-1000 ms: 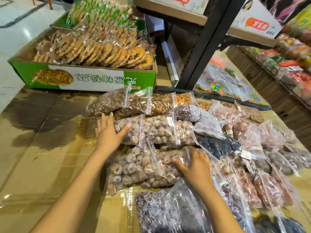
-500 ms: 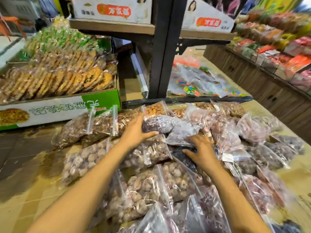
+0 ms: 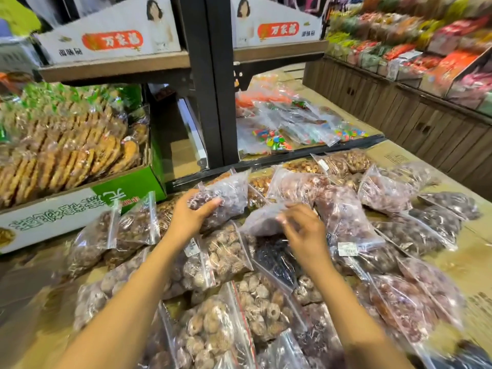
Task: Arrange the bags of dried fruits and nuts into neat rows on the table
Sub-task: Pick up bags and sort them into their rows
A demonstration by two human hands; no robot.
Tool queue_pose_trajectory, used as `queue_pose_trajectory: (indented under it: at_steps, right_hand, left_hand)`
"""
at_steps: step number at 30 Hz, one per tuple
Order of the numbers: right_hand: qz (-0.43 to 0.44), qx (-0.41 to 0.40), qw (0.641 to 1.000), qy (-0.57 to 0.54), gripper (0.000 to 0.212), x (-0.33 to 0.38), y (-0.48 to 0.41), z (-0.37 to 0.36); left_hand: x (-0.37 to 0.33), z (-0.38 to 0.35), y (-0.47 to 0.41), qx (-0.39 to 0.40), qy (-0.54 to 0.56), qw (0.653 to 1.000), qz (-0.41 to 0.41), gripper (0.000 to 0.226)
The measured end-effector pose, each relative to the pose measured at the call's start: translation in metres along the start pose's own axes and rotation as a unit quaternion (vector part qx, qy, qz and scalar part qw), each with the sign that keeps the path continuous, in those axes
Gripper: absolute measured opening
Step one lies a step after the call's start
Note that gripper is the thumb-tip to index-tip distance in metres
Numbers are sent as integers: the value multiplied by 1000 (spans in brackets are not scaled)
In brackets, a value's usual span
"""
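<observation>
Since half a second ago, left hand (image 3: 187,218) has lifted the clear zip bag of dark purplish dried fruit (image 3: 226,198) clear of the pile, fingers clamped on its near end, long axis running away toward the black shelf post (image 3: 210,83). Right hand (image 3: 303,230) pinches a blurred pale bag (image 3: 262,219) just right of it; grip looks closed. Heaped bags crowd the cardboard-covered table (image 3: 452,259); green-and-white biscuit carton (image 3: 80,209) bounds the left.

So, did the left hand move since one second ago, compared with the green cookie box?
Yes. The left hand went away from the person, from the pale bags near the table's front toward the green cookie box, and now grips a dark fruit bag.
</observation>
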State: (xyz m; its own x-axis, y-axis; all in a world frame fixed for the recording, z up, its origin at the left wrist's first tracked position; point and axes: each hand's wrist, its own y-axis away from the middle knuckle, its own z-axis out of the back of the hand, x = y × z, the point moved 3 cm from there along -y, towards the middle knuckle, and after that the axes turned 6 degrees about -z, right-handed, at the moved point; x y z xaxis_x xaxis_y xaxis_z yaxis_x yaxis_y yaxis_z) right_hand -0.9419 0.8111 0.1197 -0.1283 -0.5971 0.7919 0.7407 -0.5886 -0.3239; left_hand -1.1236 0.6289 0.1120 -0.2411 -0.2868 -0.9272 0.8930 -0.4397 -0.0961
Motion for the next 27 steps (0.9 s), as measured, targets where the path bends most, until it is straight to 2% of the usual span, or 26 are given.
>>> queue_pose_trajectory:
  at_steps: [2, 7, 8, 10, 11, 13, 15, 19, 22, 25, 27]
  right_hand:
    - [-17, -23, 998, -54, 24, 25, -3, 17]
    - [63, -122, 988, -74, 18, 89, 14, 53]
    - [73, -139, 985, -75, 20, 98, 19, 59]
    - [93, -149, 982, -73, 36, 111, 36, 68]
    - [102, -145, 982, -72, 43, 117, 47, 71]
    - [96, -126, 984, -85, 49, 127, 73, 75]
    - [71, -104, 986, -114, 47, 132, 97, 74]
    - [25, -60, 986, -153, 40, 139, 138, 72]
    - [26, -36, 988, -148, 43, 142, 160, 76]
    - [5, -21, 988, -155, 48, 144, 177, 80]
    - [-12, -15, 988, -153, 47, 143, 186, 81]
  left_hand:
    - [-13, 19, 11, -54, 33, 998, 1, 27]
    - [-35, 70, 65, -127, 126, 984, 23, 37]
    - [-30, 82, 78, -138, 140, 980, 33, 47]
    - [-23, 103, 109, -154, 151, 974, 72, 91]
    - [-16, 115, 127, -163, 153, 971, 81, 104]
    - [-9, 132, 166, -169, 183, 966, 72, 96]
    - [-9, 142, 207, -160, 221, 960, 68, 89]
    - [1, 156, 272, -107, 258, 958, 62, 92]
    - [29, 157, 308, -73, 277, 948, 138, 100]
    - [54, 149, 336, 1, 267, 936, 228, 112]
    - [63, 138, 350, 45, 196, 938, 281, 102]
